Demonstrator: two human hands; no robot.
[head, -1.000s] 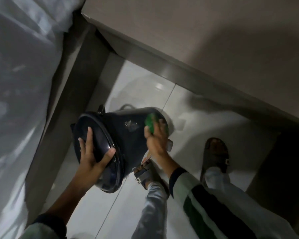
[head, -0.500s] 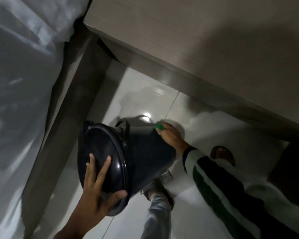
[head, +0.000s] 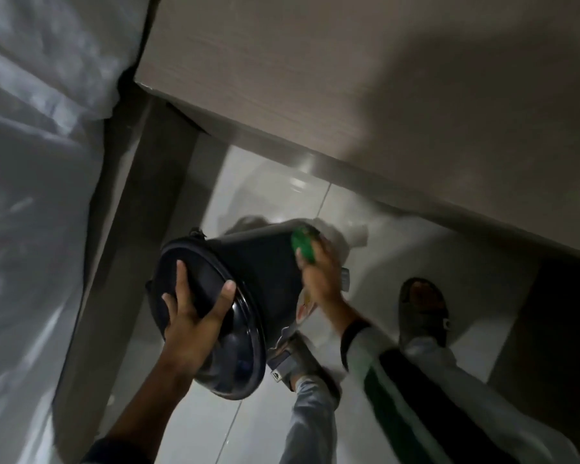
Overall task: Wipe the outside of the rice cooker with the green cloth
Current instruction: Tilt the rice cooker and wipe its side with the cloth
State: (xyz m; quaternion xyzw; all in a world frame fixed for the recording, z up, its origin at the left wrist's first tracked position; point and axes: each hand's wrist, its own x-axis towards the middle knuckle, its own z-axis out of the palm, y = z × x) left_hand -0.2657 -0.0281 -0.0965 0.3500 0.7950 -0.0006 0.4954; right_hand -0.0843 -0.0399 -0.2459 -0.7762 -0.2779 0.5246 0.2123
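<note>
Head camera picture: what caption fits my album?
Left hand steadies the tipped rice cooker; right hand wipes with green cloth.

Left hand (head: 191, 318) spreading fingers flat — bracing, right hand (head: 318, 272) curling its grip closed — forearm reaching forward

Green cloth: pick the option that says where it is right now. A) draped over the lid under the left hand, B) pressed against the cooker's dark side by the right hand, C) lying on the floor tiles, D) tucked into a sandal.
B: the green cloth sits under the right hand against the rice cooker side, while the left hand is spread on the lid.
</note>
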